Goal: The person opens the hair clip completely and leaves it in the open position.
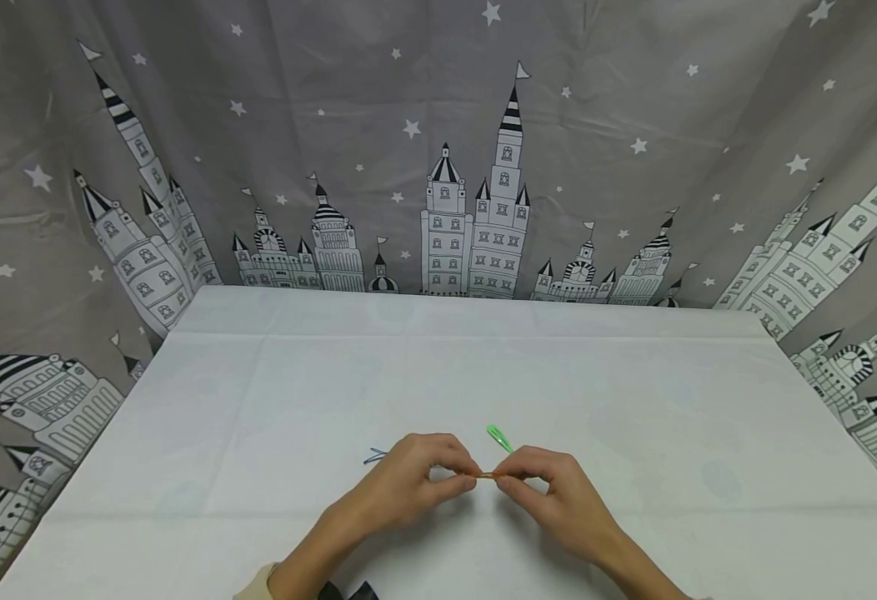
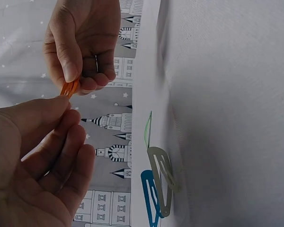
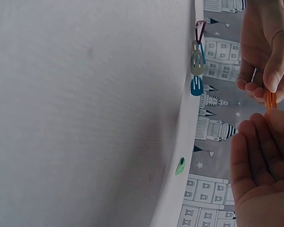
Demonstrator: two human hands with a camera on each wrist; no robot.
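Note:
An orange snap hair clip [image 1: 487, 475] is stretched between the two hands above the white table. My left hand [image 1: 414, 479] pinches one end between thumb and fingertips, and my right hand [image 1: 558, 496] pinches the other. Much of the clip [image 3: 271, 100] is covered by fingertips. Just beyond the right hand lies a green hair clip [image 1: 499, 437]. Behind the left hand a blue clip [image 1: 374, 455] pokes out. The left wrist view shows a grey clip [image 2: 154, 170] overlapping a teal clip [image 2: 148, 191]; the right wrist view adds a dark red clip [image 3: 200, 30].
A white cloth with fold lines covers the table [image 1: 318, 375]. Around its far and side edges hangs a grey curtain [image 1: 348, 83] printed with castles and stars. Something black [image 1: 363, 592] shows at the bottom edge, near the left forearm.

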